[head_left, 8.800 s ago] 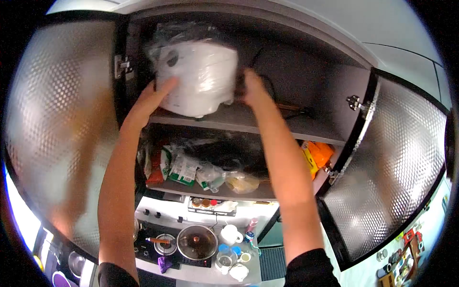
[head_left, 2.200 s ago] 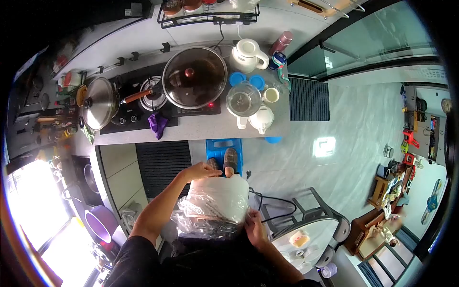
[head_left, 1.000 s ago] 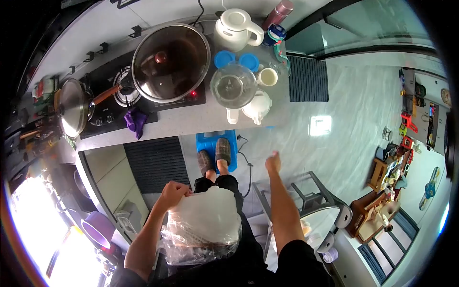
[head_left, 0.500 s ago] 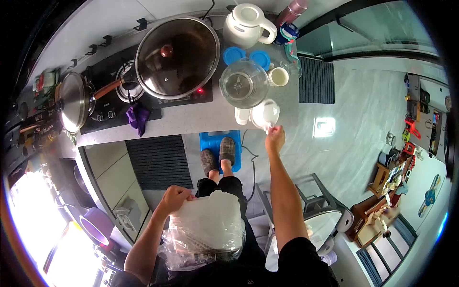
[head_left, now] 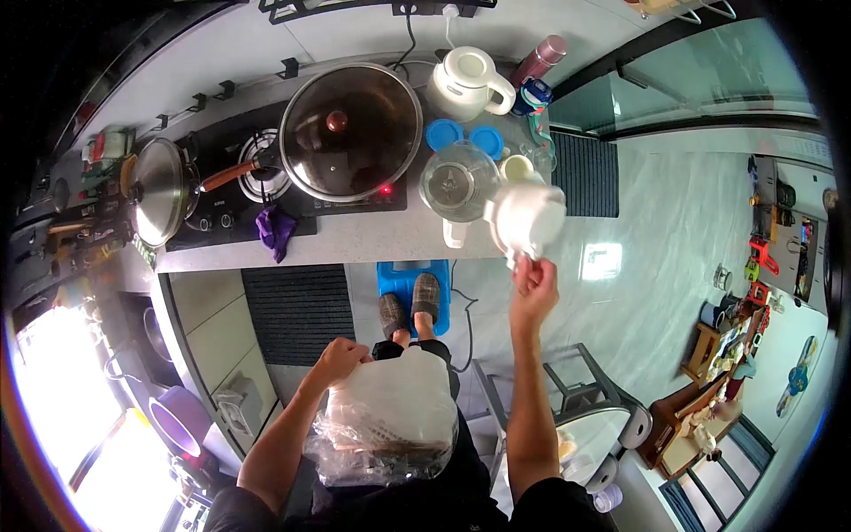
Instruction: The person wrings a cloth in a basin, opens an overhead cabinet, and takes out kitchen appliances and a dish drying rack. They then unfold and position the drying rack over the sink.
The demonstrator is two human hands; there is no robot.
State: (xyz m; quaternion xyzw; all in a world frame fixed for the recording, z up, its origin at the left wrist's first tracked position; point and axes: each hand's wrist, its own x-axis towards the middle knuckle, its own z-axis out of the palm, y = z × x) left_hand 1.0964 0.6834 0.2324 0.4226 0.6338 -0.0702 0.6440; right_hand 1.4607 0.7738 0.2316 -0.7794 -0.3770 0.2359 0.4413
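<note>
Two hands, head view. Item: right hand (head_left: 534, 293), reaching out past the worktop's (head_left: 355, 239) near edge; thumb and fingers drawn together in a pinch, with the small white vessel (head_left: 532, 217) by its narrow near end. The vessel, blurred, lies straight out beyond the fingertips, its length running roughly in line with the forearm and its bulk at the far end. It is just to the right of the clear jug (head_left: 450, 184); whether the two touch, I cannot tell. Item: left hand (head_left: 339, 362), fingers curled closely over the upper left edge of the plastic-wrapped white appliance (head_left: 390, 395), thumb placement unclear. The appliance sits close against the torso, below and left of the right hand; the left hand is nearer to it, the right hand nearer the jug.
</note>
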